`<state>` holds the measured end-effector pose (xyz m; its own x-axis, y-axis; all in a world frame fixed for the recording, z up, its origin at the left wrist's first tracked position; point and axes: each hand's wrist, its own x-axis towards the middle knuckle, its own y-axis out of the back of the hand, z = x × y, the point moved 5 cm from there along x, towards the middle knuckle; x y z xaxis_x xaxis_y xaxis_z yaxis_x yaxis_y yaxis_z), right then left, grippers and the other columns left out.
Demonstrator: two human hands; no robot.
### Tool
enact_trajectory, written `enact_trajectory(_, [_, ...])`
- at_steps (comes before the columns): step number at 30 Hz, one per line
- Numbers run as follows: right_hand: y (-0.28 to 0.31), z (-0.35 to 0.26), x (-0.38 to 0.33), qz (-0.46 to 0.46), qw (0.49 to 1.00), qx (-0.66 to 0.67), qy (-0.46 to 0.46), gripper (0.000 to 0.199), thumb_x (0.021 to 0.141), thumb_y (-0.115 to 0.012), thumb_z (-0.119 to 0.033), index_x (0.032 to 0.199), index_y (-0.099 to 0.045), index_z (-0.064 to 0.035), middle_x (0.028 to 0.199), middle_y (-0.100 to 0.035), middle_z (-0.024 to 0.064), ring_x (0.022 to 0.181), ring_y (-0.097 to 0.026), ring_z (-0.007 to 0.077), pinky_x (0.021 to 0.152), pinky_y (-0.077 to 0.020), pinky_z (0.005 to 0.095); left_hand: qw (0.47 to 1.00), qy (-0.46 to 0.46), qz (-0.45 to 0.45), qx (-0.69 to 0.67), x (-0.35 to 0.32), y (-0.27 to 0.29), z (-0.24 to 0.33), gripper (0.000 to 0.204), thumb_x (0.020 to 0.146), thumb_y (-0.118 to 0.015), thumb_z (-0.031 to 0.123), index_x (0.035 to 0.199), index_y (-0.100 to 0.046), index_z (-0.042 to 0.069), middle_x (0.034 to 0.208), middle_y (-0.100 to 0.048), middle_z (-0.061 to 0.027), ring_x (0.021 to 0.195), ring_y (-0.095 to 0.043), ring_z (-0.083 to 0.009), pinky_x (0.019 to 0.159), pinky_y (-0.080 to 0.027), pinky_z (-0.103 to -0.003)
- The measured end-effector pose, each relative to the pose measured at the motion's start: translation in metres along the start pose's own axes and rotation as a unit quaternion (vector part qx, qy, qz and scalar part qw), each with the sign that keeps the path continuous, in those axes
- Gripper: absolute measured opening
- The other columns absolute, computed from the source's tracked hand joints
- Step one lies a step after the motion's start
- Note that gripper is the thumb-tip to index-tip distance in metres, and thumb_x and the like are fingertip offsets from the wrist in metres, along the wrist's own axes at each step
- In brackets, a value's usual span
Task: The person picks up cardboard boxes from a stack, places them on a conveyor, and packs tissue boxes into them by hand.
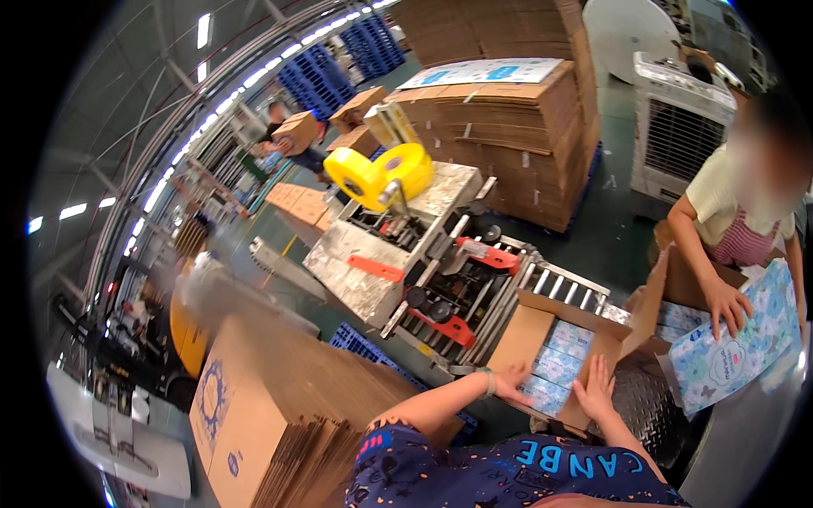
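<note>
An opened brown cardboard box stands in front of me at the end of a roller conveyor. Blue and white patterned packs lie in rows inside it. My left hand rests at the box's near left edge, fingers stretched out toward the packs. Against the right-hand side of the box lies my right hand, flat with its fingers extended. To the right, a co-worker's hand presses on a large blue patterned pack, beside a second open box.
Beyond my box are conveyor rollers and a taping machine with yellow tape rolls. Flattened cartons are stacked at my left, and a taller carton stack stands behind. A grey air cooler is at the right.
</note>
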<state>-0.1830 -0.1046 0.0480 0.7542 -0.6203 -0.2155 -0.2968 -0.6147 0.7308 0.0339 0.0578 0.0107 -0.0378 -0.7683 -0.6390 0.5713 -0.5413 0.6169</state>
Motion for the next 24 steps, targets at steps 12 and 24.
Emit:
enact_trajectory(12, [-0.007,0.056,0.029,-0.028,0.996,-0.071,0.039,0.107,0.073,-0.083,-0.042,0.159,-0.026,-0.0133,0.167,-0.017,0.0172,0.155,-0.014,0.0341,0.119,-0.0135,0.0614,0.889,-0.023,0.363,0.278,0.038,0.113,0.088,0.118,0.068,-0.085,0.049,0.16,-0.023,0.008,0.164,-0.023,-0.0184,0.153,-0.02,-0.0345,0.124,-0.013,-0.055])
enact_trajectory(24, [-0.025,0.09,-0.004,0.156,0.979,0.128,-0.019,0.112,0.071,-0.087,-0.033,0.157,-0.021,-0.0025,0.159,-0.027,0.0214,0.145,-0.03,0.0396,0.118,-0.0258,0.0514,0.881,0.053,0.464,0.08,0.019,-0.008,0.066,0.067,0.095,-0.056,0.048,0.147,-0.045,0.006,0.147,-0.048,-0.0145,0.139,-0.041,-0.0318,0.12,-0.021,-0.054])
